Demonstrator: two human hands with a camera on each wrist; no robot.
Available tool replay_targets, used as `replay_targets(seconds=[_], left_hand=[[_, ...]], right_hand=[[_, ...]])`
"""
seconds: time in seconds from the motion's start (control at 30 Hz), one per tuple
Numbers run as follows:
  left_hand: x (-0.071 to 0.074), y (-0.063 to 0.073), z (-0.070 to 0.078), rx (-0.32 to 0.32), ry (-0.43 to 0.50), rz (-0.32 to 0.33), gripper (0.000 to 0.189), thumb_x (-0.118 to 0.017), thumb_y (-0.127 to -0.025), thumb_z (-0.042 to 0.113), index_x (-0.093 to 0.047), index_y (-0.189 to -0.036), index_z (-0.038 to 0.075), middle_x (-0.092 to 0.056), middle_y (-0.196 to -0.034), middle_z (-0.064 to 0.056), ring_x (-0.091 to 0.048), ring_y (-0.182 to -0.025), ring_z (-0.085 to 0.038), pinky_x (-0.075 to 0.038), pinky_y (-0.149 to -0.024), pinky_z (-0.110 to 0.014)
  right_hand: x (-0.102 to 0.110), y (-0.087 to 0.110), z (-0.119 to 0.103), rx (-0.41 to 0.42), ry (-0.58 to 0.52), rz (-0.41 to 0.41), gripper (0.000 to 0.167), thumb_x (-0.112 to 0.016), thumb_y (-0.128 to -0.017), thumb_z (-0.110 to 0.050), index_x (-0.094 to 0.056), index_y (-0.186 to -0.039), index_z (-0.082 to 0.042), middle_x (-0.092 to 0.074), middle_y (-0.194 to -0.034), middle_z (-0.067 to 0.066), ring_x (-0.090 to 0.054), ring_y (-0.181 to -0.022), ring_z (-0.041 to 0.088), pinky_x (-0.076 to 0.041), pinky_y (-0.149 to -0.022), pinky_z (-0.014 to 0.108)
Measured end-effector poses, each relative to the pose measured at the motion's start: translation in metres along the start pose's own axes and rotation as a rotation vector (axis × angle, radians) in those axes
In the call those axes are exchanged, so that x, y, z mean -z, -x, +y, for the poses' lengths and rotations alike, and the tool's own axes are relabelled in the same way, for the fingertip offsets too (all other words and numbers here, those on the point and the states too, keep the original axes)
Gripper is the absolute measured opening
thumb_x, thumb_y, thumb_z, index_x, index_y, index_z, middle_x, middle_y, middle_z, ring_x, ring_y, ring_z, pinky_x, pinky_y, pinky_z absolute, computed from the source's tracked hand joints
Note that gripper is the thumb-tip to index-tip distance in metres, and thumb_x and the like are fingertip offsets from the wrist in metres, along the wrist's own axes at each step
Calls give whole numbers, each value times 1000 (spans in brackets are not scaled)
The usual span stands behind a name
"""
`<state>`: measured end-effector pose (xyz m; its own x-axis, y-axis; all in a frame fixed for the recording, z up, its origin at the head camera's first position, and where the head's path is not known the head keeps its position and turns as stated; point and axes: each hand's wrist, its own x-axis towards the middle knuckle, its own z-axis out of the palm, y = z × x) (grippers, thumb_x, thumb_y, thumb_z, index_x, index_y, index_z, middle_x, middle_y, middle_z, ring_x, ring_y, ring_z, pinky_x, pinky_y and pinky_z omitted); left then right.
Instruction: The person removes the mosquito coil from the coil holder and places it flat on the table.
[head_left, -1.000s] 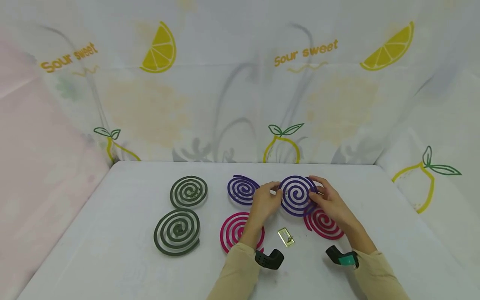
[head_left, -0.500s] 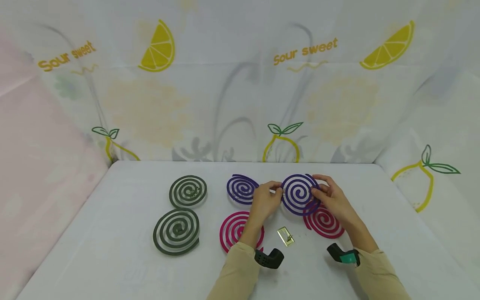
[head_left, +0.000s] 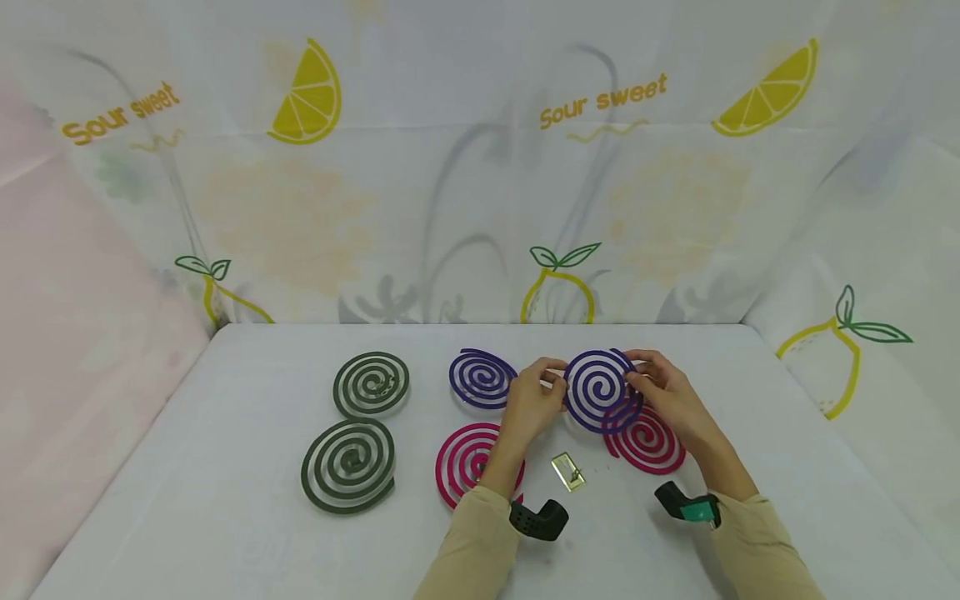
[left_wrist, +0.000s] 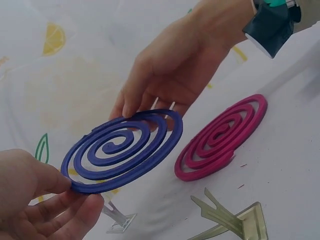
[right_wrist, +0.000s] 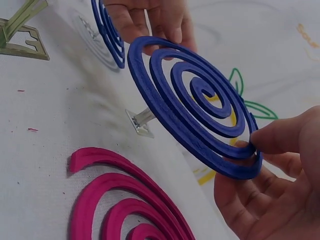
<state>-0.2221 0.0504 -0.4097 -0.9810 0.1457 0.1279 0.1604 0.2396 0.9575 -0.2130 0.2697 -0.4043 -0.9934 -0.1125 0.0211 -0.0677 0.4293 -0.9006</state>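
Observation:
A blue mosquito coil (head_left: 600, 390) is held up above the table between both hands. My left hand (head_left: 534, 404) pinches its left rim, with the thumb on top and fingers beneath in the left wrist view. My right hand (head_left: 671, 404) pinches the opposite rim, its thumb on the coil's upper face in the right wrist view. Below the coil stands a small silver metal coil stand (right_wrist: 141, 123), apart from it. A pink mosquito coil (head_left: 643, 440) is just in front and partly covered in the head view. Nearer me is a gold coil stand (head_left: 567, 472).
Another blue coil (head_left: 482, 378) sits left of my left hand, with a pink coil (head_left: 457, 471) in front, partly behind my forearm. Two dark green coils (head_left: 371, 383) stand farther left. A printed cloth (head_left: 420, 208) rises behind the white table (head_left: 225, 467).
The blue coil shifts slightly right and is turned a little between my hands; the grip of both hands stays on its rim. The head view drifts slightly.

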Motion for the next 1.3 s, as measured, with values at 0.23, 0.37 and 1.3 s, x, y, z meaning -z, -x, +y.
replay_targets(seconds=[0.23, 0.37, 1.3], left_hand=[[-3, 0, 0, -3, 6, -24, 29, -55, -89, 2, -63, -115, 10, -66, -94, -12, -63, -58, -7, -52, -50, -19], [-6, 1, 0, -4, 15, -34, 32, -55, -88, 0, -62, -118, 10, -64, -95, -12, -61, -56, -5, -52, -50, -19], [-8, 1, 2, -6, -7, -44, 32, -56, -88, -1, -62, -117, 10, -64, -95, -11, -62, -54, -8, -49, -48, -17]], right_hand=[[4, 0, 1, 11, 37, 23, 38, -46, -100, -21, -42, -134, -4, -53, -116, 18, -56, -89, 1, -50, -77, 15], [5, 1, 1, 7, 21, 23, 39, -46, -100, -21, -41, -134, -4, -54, -113, 14, -56, -88, 2, -51, -76, 17], [11, 2, -1, 7, 51, 1, 39, -47, -100, -24, -41, -134, -5, -55, -115, 18, -56, -91, 2, -49, -78, 15]])
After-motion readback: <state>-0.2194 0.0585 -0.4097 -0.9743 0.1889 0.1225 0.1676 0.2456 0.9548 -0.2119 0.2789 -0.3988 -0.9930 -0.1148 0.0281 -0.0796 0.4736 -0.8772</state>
